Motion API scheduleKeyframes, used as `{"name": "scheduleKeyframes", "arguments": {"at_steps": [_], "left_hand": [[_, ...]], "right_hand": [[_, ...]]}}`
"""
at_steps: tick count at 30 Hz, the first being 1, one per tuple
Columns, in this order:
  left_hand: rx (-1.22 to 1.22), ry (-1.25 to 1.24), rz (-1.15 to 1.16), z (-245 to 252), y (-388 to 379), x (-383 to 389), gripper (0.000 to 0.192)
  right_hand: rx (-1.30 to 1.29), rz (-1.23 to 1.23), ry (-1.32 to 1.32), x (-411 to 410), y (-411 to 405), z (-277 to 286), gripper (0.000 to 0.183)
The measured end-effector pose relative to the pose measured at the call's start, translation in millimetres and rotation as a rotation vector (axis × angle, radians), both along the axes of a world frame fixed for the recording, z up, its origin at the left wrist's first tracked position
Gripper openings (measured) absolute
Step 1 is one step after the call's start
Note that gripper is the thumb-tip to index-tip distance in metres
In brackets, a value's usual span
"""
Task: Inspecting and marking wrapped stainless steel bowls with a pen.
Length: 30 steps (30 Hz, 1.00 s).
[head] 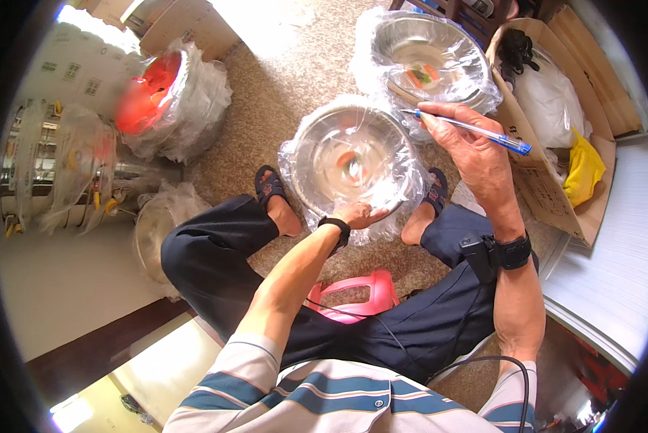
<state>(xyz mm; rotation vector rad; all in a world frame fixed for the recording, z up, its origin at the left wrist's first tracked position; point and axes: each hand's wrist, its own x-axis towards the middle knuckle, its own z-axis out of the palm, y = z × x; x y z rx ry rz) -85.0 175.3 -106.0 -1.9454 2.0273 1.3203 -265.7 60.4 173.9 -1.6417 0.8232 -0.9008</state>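
Observation:
A round metal basin (351, 157) in clear plastic wrap lies on the floor between my feet. My left hand (361, 215) rests on its near rim, over the plastic; whether the fingers pinch the wrap I cannot tell. Above and right of the basin, my right hand (467, 138) holds a blue-and-clear ballpoint pen (478, 131), tip pointing left. Beyond it stands another plastic-wrapped metal basin (432, 59), close to the first. A sheet of paper (467, 197) bearing writing shows partly beneath my right forearm.
At right, an open cardboard box (540, 184) holds a white plastic bag (546, 100) and a yellow bag (584, 170). Wrapped basins (205, 103) stand at left, near a red plastic thing (148, 97). Part of a pink plastic stool (375, 289) shows between my legs.

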Motion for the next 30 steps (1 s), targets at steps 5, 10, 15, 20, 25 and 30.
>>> {"name": "scheduleKeyframes", "arguments": {"at_steps": [5, 10, 15, 20, 25, 30], "left_hand": [[-0.649, 0.241, 0.651, 17, 20, 21, 0.024], [-0.11, -0.087, 1.135, 13, 71, 72, 0.052], [0.213, 0.401, 1.414, -7, 73, 72, 0.055], [0.25, 0.226, 1.34, -2, 55, 68, 0.044], [0.25, 0.212, 1.465, 14, 51, 62, 0.032], [0.223, 0.405, 1.584, 19, 47, 56, 0.033]], "right_hand": [[-0.106, -0.021, -0.01, 7, -8, 16, 0.022], [-0.135, -0.075, -0.13, 11, -16, 21, 0.021], [-0.156, -0.039, -0.183, 11, -13, 19, 0.021], [-0.182, -0.08, -0.166, 11, -17, 16, 0.021], [-0.246, -0.112, -0.153, 7, -23, 14, 0.023], [-0.303, -0.162, -0.107, 5, -27, 12, 0.022]]}}
